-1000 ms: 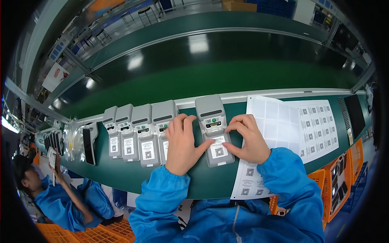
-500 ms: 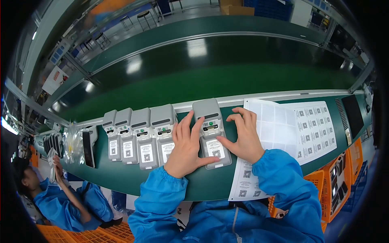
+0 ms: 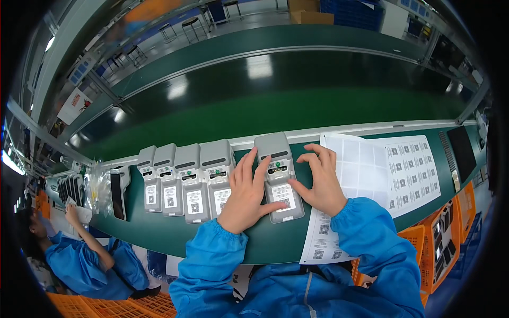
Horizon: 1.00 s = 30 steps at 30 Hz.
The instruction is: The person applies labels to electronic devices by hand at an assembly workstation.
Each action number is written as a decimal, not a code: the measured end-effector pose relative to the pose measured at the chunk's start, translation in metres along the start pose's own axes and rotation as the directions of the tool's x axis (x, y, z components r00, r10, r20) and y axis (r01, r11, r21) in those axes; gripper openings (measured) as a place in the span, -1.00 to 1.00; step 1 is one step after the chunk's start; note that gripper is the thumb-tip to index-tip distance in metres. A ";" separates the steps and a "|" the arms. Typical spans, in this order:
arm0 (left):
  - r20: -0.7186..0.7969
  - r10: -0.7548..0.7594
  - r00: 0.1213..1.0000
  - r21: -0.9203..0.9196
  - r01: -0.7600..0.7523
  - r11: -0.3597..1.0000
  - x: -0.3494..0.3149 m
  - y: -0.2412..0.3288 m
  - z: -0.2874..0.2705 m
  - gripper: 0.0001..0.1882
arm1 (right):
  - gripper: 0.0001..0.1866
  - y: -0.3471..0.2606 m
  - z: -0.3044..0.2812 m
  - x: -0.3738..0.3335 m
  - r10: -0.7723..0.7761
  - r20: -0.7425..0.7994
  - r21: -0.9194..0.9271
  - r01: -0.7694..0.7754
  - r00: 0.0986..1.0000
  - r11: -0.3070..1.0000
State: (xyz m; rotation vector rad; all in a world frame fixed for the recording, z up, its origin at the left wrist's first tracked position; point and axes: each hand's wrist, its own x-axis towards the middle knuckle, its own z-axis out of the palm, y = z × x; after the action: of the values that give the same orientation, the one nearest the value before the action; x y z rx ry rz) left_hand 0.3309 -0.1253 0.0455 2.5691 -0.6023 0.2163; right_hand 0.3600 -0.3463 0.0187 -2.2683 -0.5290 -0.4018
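Observation:
A grey handheld terminal (image 3: 272,143) lies back side up on the green bench, with a white printed label (image 3: 281,192) on its lower half and an uncovered connector bay above it. My left hand (image 3: 245,197) rests along its left side, fingers spread, the thumb reaching across the label's lower part. From the right, my right hand (image 3: 322,183) has its thumb at the label's upper right edge, its other fingers curved and apart. Neither hand grips anything. Several similar labelled terminals (image 3: 216,149) stand in a row to the left, the nearest partly hidden by my left hand.
Label sheets (image 3: 411,175) with a partly peeled white sheet (image 3: 363,164) lie to the right. Beyond are a dark flat panel (image 3: 460,151) and orange crates (image 3: 442,241). Clear plastic bags (image 3: 96,193) and a dark-screened device (image 3: 117,195) sit left, near a co-worker in blue (image 3: 87,265).
My hands and the terminal keep nearly the same arrangement; the whole view has shifted slightly. At the left, the co-worker's arm and the pale item in hand have moved.

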 end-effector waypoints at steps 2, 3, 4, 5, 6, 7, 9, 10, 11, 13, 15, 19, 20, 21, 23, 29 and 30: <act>-0.015 0.007 1.000 -0.008 -0.007 1.000 0.001 -0.002 0.002 0.15 | -0.43 0.001 -0.001 0.000 -0.017 0.006 0.011 0.017 1.000 1.000; -0.017 0.005 1.000 -0.006 -0.006 1.000 0.001 -0.003 0.002 0.15 | -0.40 0.000 -0.002 0.001 -0.023 0.042 0.032 0.021 0.999 0.999; -0.008 0.011 1.000 -0.006 -0.011 1.000 0.001 -0.004 0.002 0.15 | -0.37 -0.001 -0.003 0.001 -0.030 0.077 0.054 0.026 0.997 0.998; 0.001 0.012 1.000 -0.002 -0.012 1.000 -0.001 -0.005 0.001 0.14 | -0.37 -0.002 -0.003 0.001 -0.037 0.080 0.060 0.032 0.996 0.998; -0.003 0.004 1.000 0.005 -0.004 1.000 -0.001 -0.006 -0.001 0.14 | -0.32 -0.004 -0.002 0.001 -0.044 0.120 0.067 0.036 0.992 0.997; 0.003 0.011 1.000 -0.015 -0.010 1.000 -0.002 -0.006 -0.002 0.13 | -0.27 -0.005 -0.003 0.001 -0.054 0.160 0.076 0.042 0.986 0.996; 0.001 0.028 1.000 -0.060 -0.028 0.998 -0.003 -0.006 -0.007 0.13 | -0.23 -0.012 -0.012 0.000 -0.068 0.186 0.066 0.057 0.980 0.996; 0.016 0.049 0.999 -0.081 -0.047 0.996 -0.003 -0.005 -0.009 0.15 | -0.19 -0.015 -0.016 -0.001 -0.072 0.213 0.053 0.062 0.974 0.997; 0.017 0.066 0.998 -0.080 -0.065 0.995 -0.004 -0.006 -0.009 0.16 | -0.16 -0.016 -0.019 -0.001 -0.092 0.241 0.033 0.087 0.966 0.996; 0.022 0.094 0.995 -0.098 -0.091 0.991 -0.004 -0.009 -0.006 0.18 | -0.14 -0.019 -0.021 -0.004 -0.105 0.263 0.044 0.096 0.959 0.994; 0.028 0.093 0.995 -0.113 -0.090 0.990 -0.005 -0.009 -0.003 0.19 | -0.12 -0.019 -0.022 -0.006 -0.085 0.290 0.030 0.080 0.953 0.996; 0.013 0.086 0.996 -0.099 -0.085 0.991 -0.006 -0.011 -0.002 0.16 | -0.11 -0.016 -0.019 -0.007 -0.056 0.274 0.020 0.052 0.960 0.998; 0.029 0.087 0.996 -0.102 -0.084 0.991 -0.006 -0.010 -0.002 0.16 | -0.11 -0.013 -0.018 -0.007 -0.030 0.240 0.016 0.027 0.970 1.000; 0.020 0.088 0.996 -0.097 -0.086 0.992 -0.006 -0.010 -0.002 0.17 | -0.11 -0.011 -0.017 -0.006 -0.002 0.206 0.012 -0.001 0.979 1.000; 0.010 0.077 0.997 -0.080 -0.076 0.994 -0.007 -0.011 -0.002 0.17 | -0.11 -0.013 -0.016 -0.005 -0.026 0.215 0.019 0.022 0.976 1.000; 0.008 0.071 0.997 -0.074 -0.070 0.995 -0.006 -0.011 -0.001 0.18 | -0.12 -0.017 -0.020 -0.004 -0.015 0.233 0.002 0.015 0.972 1.000; 0.015 0.060 0.998 -0.066 -0.059 0.996 -0.006 -0.011 -0.002 0.18 | -0.13 -0.016 -0.020 -0.003 0.024 0.210 -0.006 -0.023 0.977 1.000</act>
State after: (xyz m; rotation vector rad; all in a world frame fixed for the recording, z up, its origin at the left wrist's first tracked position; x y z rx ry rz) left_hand 0.3305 -0.1137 0.0407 2.4943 -0.6823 0.1912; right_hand 0.3471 -0.3520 0.0405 -2.3322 -0.6071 -0.1514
